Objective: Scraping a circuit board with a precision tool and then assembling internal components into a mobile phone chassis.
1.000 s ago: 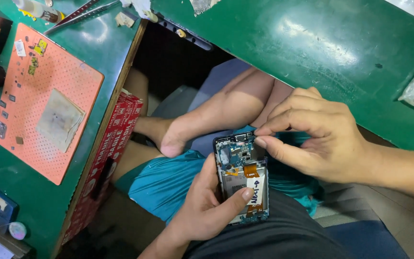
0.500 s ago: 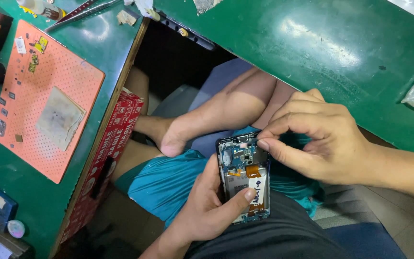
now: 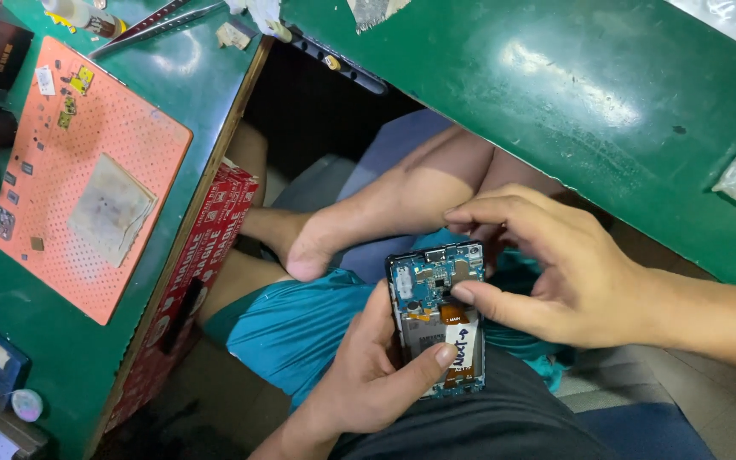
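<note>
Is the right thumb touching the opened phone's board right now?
Touching. The head view shows the right hand pressing its thumb tip onto the circuit board of the opened phone, with no gap, while the left hand grips the phone.

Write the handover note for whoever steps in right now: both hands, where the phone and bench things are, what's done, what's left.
Left hand: holds the opened phone from below over the lap, thumb across its lower end.
Right hand: thumb tip presses on the board near the orange flex cable; the other fingers curl above the phone's top edge.
Bench: orange perforated mat on the green table carries small chips and a grey pad; tweezers lie above it.
Done: back cover is off, internals exposed.
Left: phone not yet closed; the loose parts remain on the mat.
</note>
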